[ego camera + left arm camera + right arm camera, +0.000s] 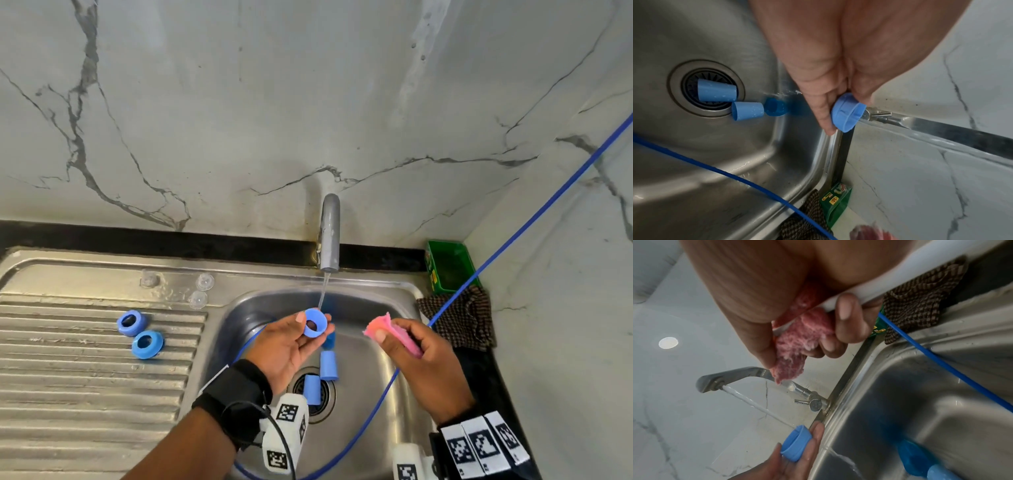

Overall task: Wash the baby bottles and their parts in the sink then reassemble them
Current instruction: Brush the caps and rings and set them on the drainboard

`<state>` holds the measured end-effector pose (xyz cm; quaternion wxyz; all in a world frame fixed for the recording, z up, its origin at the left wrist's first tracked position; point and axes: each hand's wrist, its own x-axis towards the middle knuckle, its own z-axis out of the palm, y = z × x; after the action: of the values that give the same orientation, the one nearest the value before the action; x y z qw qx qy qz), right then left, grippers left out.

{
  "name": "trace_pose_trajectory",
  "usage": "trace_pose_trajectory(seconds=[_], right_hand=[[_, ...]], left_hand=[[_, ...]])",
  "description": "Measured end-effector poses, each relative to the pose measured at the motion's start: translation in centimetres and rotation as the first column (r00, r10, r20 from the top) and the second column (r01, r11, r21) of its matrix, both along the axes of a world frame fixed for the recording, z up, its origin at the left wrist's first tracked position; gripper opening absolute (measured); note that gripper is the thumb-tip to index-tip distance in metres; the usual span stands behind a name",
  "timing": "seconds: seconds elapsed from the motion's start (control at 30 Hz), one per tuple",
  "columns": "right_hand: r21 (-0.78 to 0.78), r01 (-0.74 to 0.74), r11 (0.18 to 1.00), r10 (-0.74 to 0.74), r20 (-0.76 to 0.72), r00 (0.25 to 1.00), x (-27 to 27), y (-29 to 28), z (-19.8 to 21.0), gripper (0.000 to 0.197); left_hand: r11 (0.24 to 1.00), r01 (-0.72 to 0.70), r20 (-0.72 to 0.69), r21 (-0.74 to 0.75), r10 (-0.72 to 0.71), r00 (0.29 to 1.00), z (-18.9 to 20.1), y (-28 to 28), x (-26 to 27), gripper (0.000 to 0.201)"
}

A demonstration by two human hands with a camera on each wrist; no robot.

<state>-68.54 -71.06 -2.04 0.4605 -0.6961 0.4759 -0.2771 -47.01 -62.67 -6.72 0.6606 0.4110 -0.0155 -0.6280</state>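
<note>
Rinsing comes first here: our left hand (286,346) pinches a blue bottle ring (315,323) between thumb and fingertips, its open mouth tilted up under the thin stream from the tap (330,233), while our right hand (416,356) grips a folded pink scrubber (394,334) just to the right of the ring. To do this well, we judge we should turn the ring slowly so water reaches all round the inside, then work the scrubber in. Below our left hand, blue caps (329,366) lie near the drain in the sink (383,294); two more rings (140,331) wait well to its left on the drainboard (85,377)
</note>
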Motion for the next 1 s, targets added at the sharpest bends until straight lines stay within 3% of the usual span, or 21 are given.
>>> trace_pose_trajectory(seconds=[0.17,0.43,0.6,0.73,1.0], right_hand=[[0.063,0.040,0.997,-0.042,0.042,0.998,0.8,-1.1,-1.3,0.006],[0.097,0.038,0.995,-0.041,0.027,0.999,2.0,-3.6,-2.2,0.019],[0.107,0.028,0.994,-0.036,0.075,0.997,2.7,-4.1,-2.0,0.028],[0.089,0.019,0.996,-0.031,0.127,0.991,2.6,-3.9,-0.8,0.024],[0.013,0.039,0.999,-0.041,0.177,0.983,1.8,-1.8,2.8,0.035]], left_hand=[[0.999,0.032,0.008,0.002,-0.032,0.999,-2.0,-2.6,0.7,0.035],[0.999,0.036,0.000,0.018,-0.036,0.999,-5.5,-4.2,1.0,0.039],[1.000,0.028,0.011,-0.005,-0.028,1.000,-5.7,-4.2,0.8,0.084],[0.992,0.015,0.013,-0.128,-0.014,1.000,-3.1,-4.2,0.7,0.047],[0.996,-0.052,-0.061,-0.071,0.048,0.997,0.6,-3.6,1.2,0.036]])
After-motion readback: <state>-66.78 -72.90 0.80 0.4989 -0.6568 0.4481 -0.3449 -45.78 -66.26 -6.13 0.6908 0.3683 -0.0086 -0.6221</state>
